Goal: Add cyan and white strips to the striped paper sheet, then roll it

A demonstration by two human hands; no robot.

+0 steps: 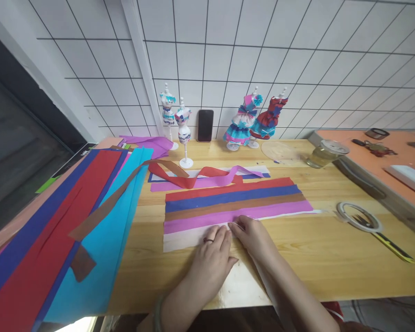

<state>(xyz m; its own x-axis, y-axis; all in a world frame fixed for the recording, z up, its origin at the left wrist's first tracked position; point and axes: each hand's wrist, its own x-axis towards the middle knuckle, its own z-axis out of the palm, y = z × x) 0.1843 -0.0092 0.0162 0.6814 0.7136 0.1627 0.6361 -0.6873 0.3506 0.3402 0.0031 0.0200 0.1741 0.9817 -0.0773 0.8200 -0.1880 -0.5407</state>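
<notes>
The left hand (212, 260) lay flat, fingers extended and gripping nothing, on the white strip (181, 240) along the near edge of the striped panel (231, 205). The right hand (251, 230) sat just beside it, its fingertips pinching the same white strip near the middle of the panel's near side. From there the strip's remaining length appeared to trail toward the person, partly hidden by the right forearm. The panel lay flat on the worktop (152, 281), its long axis running left to right with the right end angled slightly away from the person; its bands followed that line, red farthest, then blue, brown, purple and white. Right of the panel rested a tape roll (375, 226), dark shapes showing inside its ring, with a yellow-and-black cutter (396, 249) slanting nearward from it. Behind the panel, to the right, stood a lidded glass (321, 157) partly filled with pale yellowish liquid. Left of the panel, long coloured sheets (86, 198) stretched away from the person, a brown strip (112, 205) across them. Just behind the panel a red ribbon (180, 180) curled; farther behind stood an upright phone (205, 125) and four small dress forms, including a red-clad one (275, 110).
</notes>
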